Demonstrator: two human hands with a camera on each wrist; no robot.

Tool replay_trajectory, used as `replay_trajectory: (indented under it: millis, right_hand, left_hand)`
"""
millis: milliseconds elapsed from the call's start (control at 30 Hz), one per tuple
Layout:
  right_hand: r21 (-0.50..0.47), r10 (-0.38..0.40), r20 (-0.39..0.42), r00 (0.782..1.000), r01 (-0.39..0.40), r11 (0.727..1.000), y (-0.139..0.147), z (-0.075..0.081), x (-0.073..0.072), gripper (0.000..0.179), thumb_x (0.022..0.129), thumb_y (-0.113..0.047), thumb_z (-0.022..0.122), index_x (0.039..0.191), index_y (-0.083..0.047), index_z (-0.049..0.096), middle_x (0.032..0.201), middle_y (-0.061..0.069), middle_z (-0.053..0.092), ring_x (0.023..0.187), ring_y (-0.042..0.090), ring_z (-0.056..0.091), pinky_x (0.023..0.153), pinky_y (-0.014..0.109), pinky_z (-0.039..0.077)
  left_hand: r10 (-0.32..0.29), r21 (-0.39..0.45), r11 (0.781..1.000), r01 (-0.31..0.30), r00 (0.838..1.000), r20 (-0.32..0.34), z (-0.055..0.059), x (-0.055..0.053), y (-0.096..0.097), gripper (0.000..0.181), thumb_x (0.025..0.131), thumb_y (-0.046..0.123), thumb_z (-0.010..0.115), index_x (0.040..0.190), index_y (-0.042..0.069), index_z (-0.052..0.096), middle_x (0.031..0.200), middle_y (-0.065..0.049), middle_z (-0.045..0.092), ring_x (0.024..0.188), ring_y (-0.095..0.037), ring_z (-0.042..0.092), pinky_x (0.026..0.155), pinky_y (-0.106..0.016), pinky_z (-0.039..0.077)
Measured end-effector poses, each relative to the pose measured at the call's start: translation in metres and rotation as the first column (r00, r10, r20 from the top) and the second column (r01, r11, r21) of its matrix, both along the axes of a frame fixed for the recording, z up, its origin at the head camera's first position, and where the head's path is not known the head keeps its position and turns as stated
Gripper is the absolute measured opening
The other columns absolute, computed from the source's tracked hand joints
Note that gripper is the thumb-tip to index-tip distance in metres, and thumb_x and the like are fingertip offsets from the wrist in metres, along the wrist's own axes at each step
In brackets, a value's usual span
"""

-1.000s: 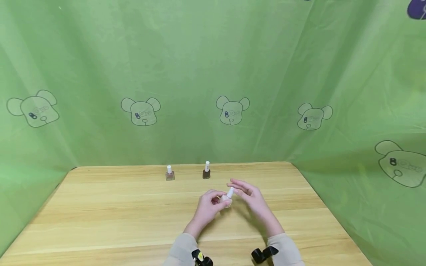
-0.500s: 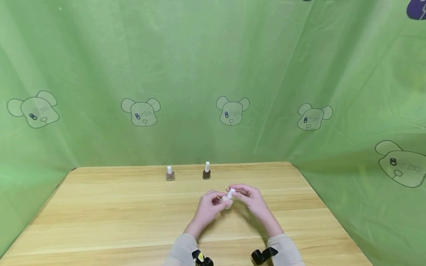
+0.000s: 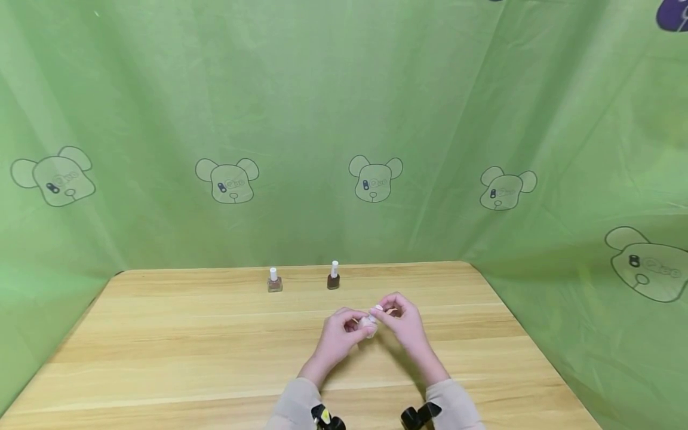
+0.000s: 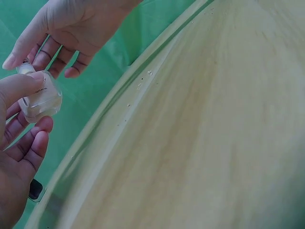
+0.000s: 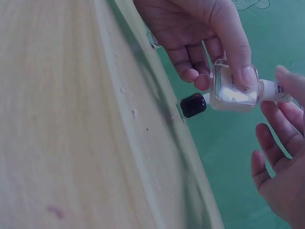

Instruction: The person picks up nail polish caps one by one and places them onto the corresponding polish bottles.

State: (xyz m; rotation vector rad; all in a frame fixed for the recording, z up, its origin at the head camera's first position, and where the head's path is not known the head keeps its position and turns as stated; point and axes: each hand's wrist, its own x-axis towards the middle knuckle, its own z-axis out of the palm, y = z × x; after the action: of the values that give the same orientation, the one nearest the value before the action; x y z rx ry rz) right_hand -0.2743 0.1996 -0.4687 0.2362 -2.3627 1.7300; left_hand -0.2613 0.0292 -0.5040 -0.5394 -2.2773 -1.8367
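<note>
Over the table, my left hand point(image 3: 335, 338) grips a clear nail polish bottle point(image 5: 224, 98) with pale contents, thumb on its front face and fingers behind. Its white cap point(image 5: 271, 91) lies between the thumb and forefinger of my right hand point(image 3: 405, 325), which pinches it. Cap and bottle are still joined in the right wrist view, the bottle lying nearly sideways there. The left wrist view shows the bottle point(image 4: 44, 98) with the left thumb across it and the right hand point(image 4: 78, 28) at the cap from above.
Two more white-capped nail polish bottles stand upright near the back of the wooden table point(image 3: 188, 346): a brownish-pink one point(image 3: 275, 285) to the left and a dark one point(image 3: 333, 282) nearer the hands. A green curtain point(image 3: 301, 119) with bear-head prints hangs behind and at the sides.
My right hand's fingers have come in from loosely extended to pinching the cap, and its wrist has turned slightly. The left hand keeps its grip on the bottle almost in place.
</note>
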Motion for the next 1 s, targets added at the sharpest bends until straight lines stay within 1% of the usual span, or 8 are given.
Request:
replay_trajectory:
  millis: [133,267,400,500,667,867,933,1000]
  right_hand:
    - [-0.015,0.074,0.023,0.997,-0.073,0.997,0.005,0.000,-0.001,0.028,0.092,-0.016,0.067,0.115,-0.002,0.063,0.102,0.005,0.069,0.093,0.001,0.059,0.084,0.024,0.046]
    - [-0.027,0.169,0.041,0.985,-0.168,0.985,0.014,0.001,-0.001,0.036,0.097,-0.025,0.058,0.129,-0.007,0.058,0.122,0.013,0.067,0.109,0.001,0.059,0.102,0.038,0.041]
    - [-0.020,0.248,0.039,0.968,-0.248,0.969,0.020,0.003,-0.001,0.041,0.097,-0.024,0.059,0.134,-0.009,0.055,0.128,0.013,0.065,0.117,0.000,0.056,0.111,0.051,0.035]
    - [-0.011,0.281,0.046,0.959,-0.281,0.960,0.022,0.004,-0.001,0.044,0.095,-0.023,0.062,0.136,-0.009,0.054,0.130,0.012,0.064,0.119,-0.002,0.055,0.113,0.056,0.031]
    - [-0.015,0.315,0.077,0.946,-0.315,0.949,0.021,0.005,0.001,0.047,0.094,-0.023,0.063,0.136,-0.006,0.053,0.132,0.012,0.063,0.115,0.001,0.059,0.114,0.056,0.031]
    - [-0.027,0.350,0.092,0.932,-0.349,0.937,0.021,0.003,0.001,0.045,0.095,-0.023,0.061,0.136,-0.006,0.053,0.131,0.017,0.062,0.112,0.003,0.063,0.115,0.057,0.029]
    - [-0.023,0.359,0.097,0.928,-0.359,0.933,0.021,0.002,0.000,0.044,0.095,-0.023,0.060,0.135,-0.005,0.054,0.131,0.018,0.062,0.112,0.004,0.063,0.114,0.051,0.033]
    - [-0.014,0.361,0.099,0.927,-0.362,0.932,0.021,0.002,0.000,0.042,0.096,-0.023,0.060,0.133,-0.005,0.056,0.130,0.018,0.063,0.112,0.004,0.063,0.112,0.040,0.038]
  left_hand:
    - [0.010,0.011,1.000,-0.010,1.000,0.009,-0.001,-0.002,0.000,0.032,0.079,0.024,0.080,0.104,0.004,0.073,0.090,-0.009,0.066,0.074,-0.003,0.055,0.067,-0.016,0.051]
    - [0.017,0.019,1.000,-0.017,1.000,0.013,-0.002,-0.003,-0.001,0.032,0.080,0.025,0.080,0.104,0.005,0.073,0.091,-0.009,0.066,0.074,-0.004,0.055,0.067,-0.016,0.050]
    - [0.019,0.017,1.000,-0.020,1.000,0.009,-0.001,-0.002,-0.002,0.032,0.080,0.025,0.080,0.105,0.005,0.073,0.092,-0.009,0.066,0.074,-0.003,0.054,0.067,-0.016,0.050]
    - [0.017,0.015,1.000,-0.018,1.000,0.007,-0.001,-0.002,-0.002,0.032,0.080,0.025,0.080,0.105,0.005,0.073,0.093,-0.009,0.067,0.075,-0.002,0.054,0.068,-0.016,0.050]
    - [0.013,0.014,1.000,-0.013,1.000,0.005,-0.001,-0.002,-0.002,0.032,0.081,0.024,0.079,0.105,0.005,0.073,0.092,-0.009,0.066,0.075,-0.002,0.054,0.068,-0.016,0.050]
    - [0.006,0.014,1.000,-0.006,1.000,0.015,-0.001,-0.001,-0.003,0.032,0.080,0.024,0.080,0.105,0.005,0.073,0.091,-0.009,0.066,0.075,-0.004,0.055,0.068,-0.016,0.051]
    - [0.004,0.018,1.000,-0.004,1.000,0.021,0.000,-0.001,-0.003,0.032,0.080,0.024,0.080,0.105,0.005,0.073,0.092,-0.010,0.066,0.075,-0.004,0.055,0.068,-0.016,0.051]
    - [0.003,0.020,1.000,-0.004,1.000,0.025,0.000,-0.001,-0.003,0.032,0.080,0.023,0.080,0.105,0.005,0.073,0.092,-0.010,0.066,0.075,-0.005,0.056,0.068,-0.016,0.050]
